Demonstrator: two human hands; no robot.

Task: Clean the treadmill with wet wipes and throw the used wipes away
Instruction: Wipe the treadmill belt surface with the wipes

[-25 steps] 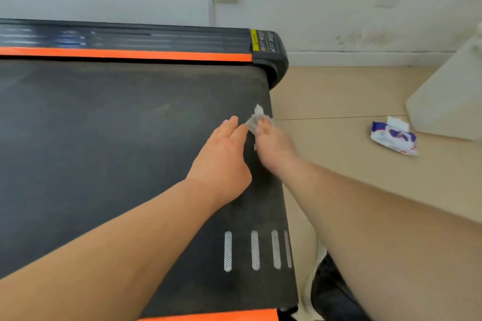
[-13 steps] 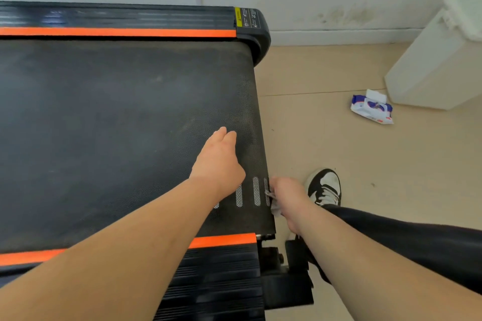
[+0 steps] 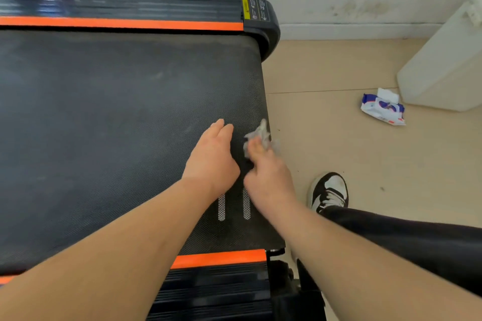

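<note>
Centrally, the left hand (image 3: 211, 159) lies flat, fingers straight, on the treadmill belt (image 3: 117, 125); the right hand (image 3: 268, 180) grips a blurred wipe (image 3: 260, 134) at the belt's right edge, partly covering it. The white bin (image 3: 443, 68) is cropped.

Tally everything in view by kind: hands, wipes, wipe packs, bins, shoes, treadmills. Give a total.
Hands: 2 (left hand, right hand)
Wipe: 1, gripped by the right hand
Wipe pack: 1
White bin: 1
Shoe: 1
Treadmill: 1
Total: 7
</note>
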